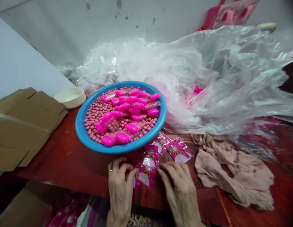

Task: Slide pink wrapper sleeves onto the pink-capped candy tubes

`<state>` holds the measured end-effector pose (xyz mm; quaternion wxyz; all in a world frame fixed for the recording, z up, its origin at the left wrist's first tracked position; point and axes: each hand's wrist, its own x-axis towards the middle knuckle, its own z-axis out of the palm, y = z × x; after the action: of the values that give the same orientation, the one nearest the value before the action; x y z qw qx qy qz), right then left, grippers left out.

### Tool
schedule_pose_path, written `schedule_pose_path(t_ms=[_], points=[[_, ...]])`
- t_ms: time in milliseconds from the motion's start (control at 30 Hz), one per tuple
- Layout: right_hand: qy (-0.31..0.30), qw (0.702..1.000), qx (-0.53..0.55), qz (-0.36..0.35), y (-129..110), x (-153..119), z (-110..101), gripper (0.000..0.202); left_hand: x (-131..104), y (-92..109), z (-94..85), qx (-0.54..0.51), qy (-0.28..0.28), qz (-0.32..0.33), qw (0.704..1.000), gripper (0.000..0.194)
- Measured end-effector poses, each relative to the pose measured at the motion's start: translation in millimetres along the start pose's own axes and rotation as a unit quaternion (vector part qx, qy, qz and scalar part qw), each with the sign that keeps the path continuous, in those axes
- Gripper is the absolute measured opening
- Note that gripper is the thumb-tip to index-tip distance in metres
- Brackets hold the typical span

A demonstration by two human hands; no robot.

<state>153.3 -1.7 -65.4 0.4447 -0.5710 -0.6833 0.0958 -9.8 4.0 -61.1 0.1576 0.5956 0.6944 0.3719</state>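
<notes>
Several pink printed packets [148, 160] lie on the red table in front of a blue basin [120, 149]. My left hand [121, 179], with a ring on one finger, has its fingers curled at the left edge of the packets, closed on a pink packet. My right hand [179, 186] rests at their right edge, fingers bent, the thumb and index finger close together at the packet's side. Small pink balls [96, 116] fill the basin. On top of them lie clear tubes with bright pink capsules [122, 137].
Crumpled clear plastic bags [231, 82] cover the back and right. A beige cloth [241, 173] lies at the right. Cardboard [25, 126] and a white dish [72, 97] are at the left. Pink packets [68, 208] show below the table edge.
</notes>
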Motion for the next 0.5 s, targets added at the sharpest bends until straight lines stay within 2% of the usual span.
schedule_pose_path(t_ms=[133, 200, 233, 300, 367, 433, 500], points=[[-0.005, 1.000, 0.025, 0.005, -1, 2, 1, 0.014, 2, -2, -8.2, -0.031, 0.011, -0.059, 0.998, 0.010], [-0.009, 0.999, 0.045, 0.013, -4, 0, 2, 0.015, 5, 1, -14.4, -0.083, 0.015, -0.115, 0.990, 0.023], [-0.012, 0.998, 0.057, 0.018, -7, -1, 3, 0.015, 6, 4, -17.5, -0.132, 0.017, -0.151, 0.980, 0.029], [-0.013, 0.996, 0.081, 0.024, -14, -2, 3, 0.016, 8, 13, -22.5, -0.258, 0.019, -0.232, 0.938, 0.035], [-0.028, 0.992, 0.120, 0.039, -24, -4, 4, 0.015, 7, 23, -24.7, -0.356, 0.019, -0.282, 0.891, 0.029], [-0.060, 0.979, 0.180, 0.076, -32, -6, 6, 0.017, 3, 32, -24.2, -0.411, 0.023, -0.290, 0.864, 0.020], [-0.094, 0.961, 0.236, 0.107, -36, -9, 9, 0.009, -2, 39, -22.6, -0.448, 0.013, -0.279, 0.850, 0.013]])
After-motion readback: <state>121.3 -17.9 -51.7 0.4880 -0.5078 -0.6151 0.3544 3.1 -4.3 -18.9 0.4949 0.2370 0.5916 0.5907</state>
